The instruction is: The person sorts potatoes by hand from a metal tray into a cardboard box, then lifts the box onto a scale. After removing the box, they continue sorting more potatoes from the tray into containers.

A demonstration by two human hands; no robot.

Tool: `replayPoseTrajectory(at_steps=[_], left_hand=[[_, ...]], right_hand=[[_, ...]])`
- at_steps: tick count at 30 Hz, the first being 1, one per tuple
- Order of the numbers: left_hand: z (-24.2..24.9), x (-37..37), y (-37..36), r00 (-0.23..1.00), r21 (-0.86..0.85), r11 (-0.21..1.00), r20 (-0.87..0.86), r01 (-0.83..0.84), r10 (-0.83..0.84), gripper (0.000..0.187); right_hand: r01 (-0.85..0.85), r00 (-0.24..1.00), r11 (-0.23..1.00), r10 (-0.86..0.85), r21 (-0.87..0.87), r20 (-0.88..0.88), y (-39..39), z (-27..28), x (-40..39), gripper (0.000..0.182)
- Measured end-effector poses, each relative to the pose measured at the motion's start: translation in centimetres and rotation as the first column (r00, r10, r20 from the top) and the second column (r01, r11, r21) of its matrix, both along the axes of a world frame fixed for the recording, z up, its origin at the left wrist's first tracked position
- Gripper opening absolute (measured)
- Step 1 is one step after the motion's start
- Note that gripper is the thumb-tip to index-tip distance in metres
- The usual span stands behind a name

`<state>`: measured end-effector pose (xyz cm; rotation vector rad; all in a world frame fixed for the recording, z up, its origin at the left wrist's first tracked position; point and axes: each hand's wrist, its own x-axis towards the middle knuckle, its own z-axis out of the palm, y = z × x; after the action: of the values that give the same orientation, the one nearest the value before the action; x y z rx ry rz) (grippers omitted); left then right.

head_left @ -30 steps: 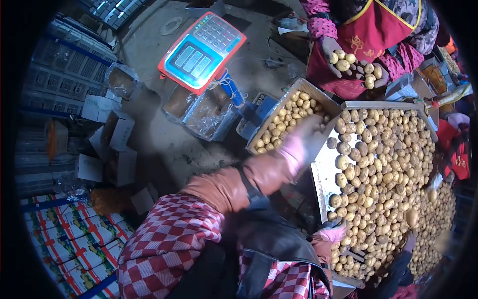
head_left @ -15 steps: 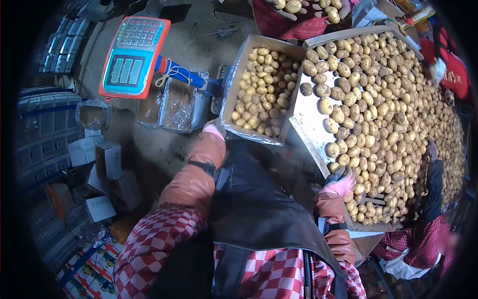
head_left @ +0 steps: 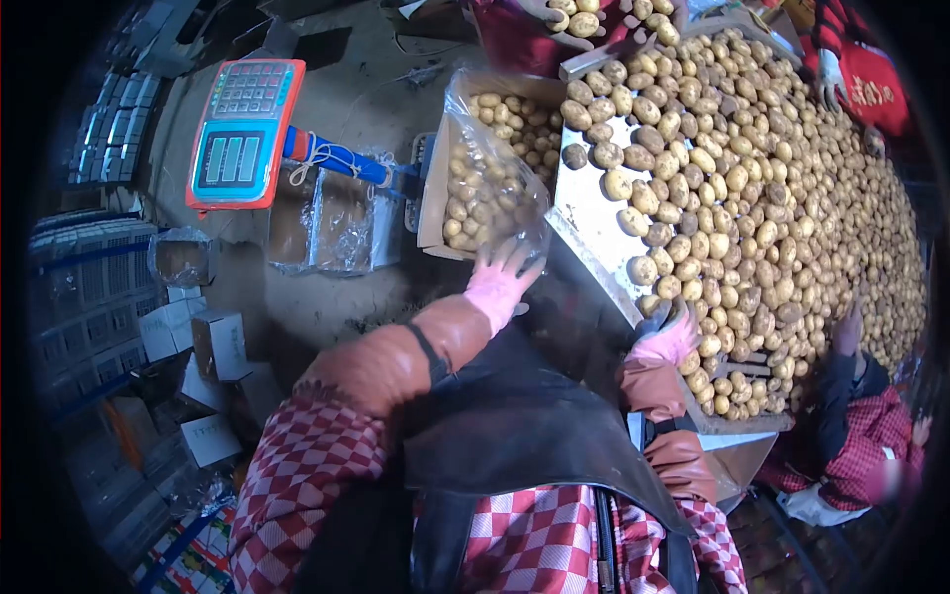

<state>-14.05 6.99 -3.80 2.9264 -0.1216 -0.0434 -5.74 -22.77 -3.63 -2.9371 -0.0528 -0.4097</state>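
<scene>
A cardboard box (head_left: 432, 203) lined with clear plastic film (head_left: 520, 183) holds potatoes (head_left: 470, 203); the film lies partly across them. My left hand (head_left: 500, 287), in a pink glove, is at the box's near edge by the film, fingers spread. On the right, a sorting table (head_left: 594, 213) with a pale metal surface carries a large heap of potatoes (head_left: 762, 228). My right hand (head_left: 665, 337), gloved in pink with dark fingertips, rests at the table's near left edge beside some potatoes. Its fingers look apart, with no potato visible between them.
A digital scale display (head_left: 237, 134) on a blue post stands left of the box. Film-lined cardboard boxes (head_left: 332, 223) sit behind it. Across the table are a co-worker's gloved hand (head_left: 829, 79) and another's hands holding potatoes (head_left: 582, 22); a third person's sleeve (head_left: 841, 381) is at right.
My left hand has moved right along the box's near edge, its fingers now spread. Clear film now covers part of the potatoes in the box. My right hand stays at the table edge.
</scene>
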Motion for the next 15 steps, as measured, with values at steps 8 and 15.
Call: replayPoseTrajectory(at_steps=[8,15], left_hand=[[-5.2,8.3,-0.6,0.648,-0.068,0.877,-0.648,0.476,-0.402,0.03],[-7.6,6.3,10.9,0.735,-0.505,0.534,-0.475,-0.678,0.484,0.028]], right_hand=[[-0.023,0.999,1.0,0.023,-0.01,0.046,0.8,1.1,0.1,0.035],[0.0,1.0,1.0,0.0,0.015,0.001,0.9,1.4,-0.1,0.036]])
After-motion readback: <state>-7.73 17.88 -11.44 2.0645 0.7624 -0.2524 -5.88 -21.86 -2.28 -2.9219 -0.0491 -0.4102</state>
